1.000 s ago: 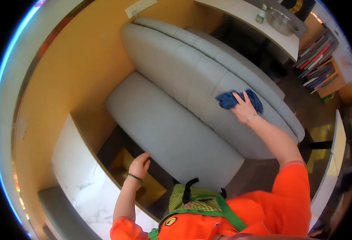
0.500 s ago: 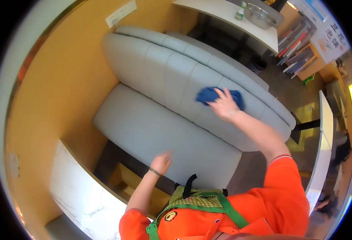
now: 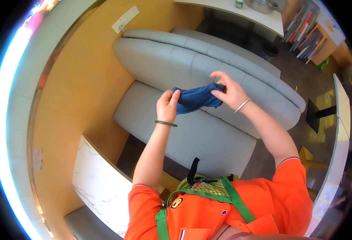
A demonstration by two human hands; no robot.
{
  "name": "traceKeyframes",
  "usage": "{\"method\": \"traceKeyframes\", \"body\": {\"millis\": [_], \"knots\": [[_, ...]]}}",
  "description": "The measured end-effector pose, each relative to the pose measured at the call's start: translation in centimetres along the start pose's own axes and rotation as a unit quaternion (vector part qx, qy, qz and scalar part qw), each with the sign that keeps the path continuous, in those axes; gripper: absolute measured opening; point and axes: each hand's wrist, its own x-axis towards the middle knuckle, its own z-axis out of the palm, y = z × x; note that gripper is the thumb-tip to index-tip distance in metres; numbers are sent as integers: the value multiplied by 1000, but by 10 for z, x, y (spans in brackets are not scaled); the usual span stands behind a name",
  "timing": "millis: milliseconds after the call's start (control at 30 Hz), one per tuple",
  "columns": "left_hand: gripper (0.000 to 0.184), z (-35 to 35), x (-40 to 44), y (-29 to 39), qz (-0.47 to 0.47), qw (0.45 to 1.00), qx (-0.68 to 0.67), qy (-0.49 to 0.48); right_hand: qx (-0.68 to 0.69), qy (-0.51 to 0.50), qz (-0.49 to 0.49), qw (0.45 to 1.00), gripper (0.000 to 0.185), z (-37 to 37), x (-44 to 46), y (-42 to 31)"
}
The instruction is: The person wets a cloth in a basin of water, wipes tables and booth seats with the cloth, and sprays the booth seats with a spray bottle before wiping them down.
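Note:
A dark blue cloth (image 3: 198,97) is stretched between my two hands, above the grey sofa bench (image 3: 220,140). My left hand (image 3: 168,106) pinches its left end between thumb and fingers. At the right end, my right hand (image 3: 230,92) has its thumb and fingers around the cloth, with the index finger raised. Behind the cloth stands the padded grey backrest (image 3: 156,56).
A marble-patterned table (image 3: 98,184) is at the lower left. Another white table (image 3: 260,20) at the top holds a metal bowl (image 3: 261,5) and a green-labelled bottle (image 3: 239,4). Books (image 3: 302,26) fill a rack at upper right; a white table (image 3: 341,108) stands at right.
My right hand has lifted the blue cloth off the backrest. My left hand has risen from low over the seat and taken hold of the cloth's other end.

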Motion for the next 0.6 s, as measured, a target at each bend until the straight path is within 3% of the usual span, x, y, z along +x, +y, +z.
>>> {"method": "traceKeyframes", "body": {"millis": [33,133,167,267,367,433,500,533,600], "knots": [[28,2,-1,13,20,999,41,2,21,-31,89,995,24,-16,-5,-3],[26,28,18,40,69,996,51,-22,-202,74,-117,969,25,-49,-2,7],[26,39,30,50,97,994,35,-24,-227,98,-80,966,24,-64,2,6],[22,67,50,79,198,978,-70,8,-204,163,-96,960,24,-99,7,-5],[21,83,34,84,291,956,10,23,-304,196,-158,919,25,-114,-16,-2],[22,98,23,49,305,949,76,-12,-417,110,-108,896,30,-118,-37,14],[38,102,9,-3,212,967,100,-100,-494,-60,101,861,55,-102,-60,45],[45,99,0,-24,159,973,113,-122,-497,-63,104,859,55,-83,-63,64],[55,76,-9,-63,103,969,131,-182,-578,-21,137,804,81,-43,-56,98]]}}
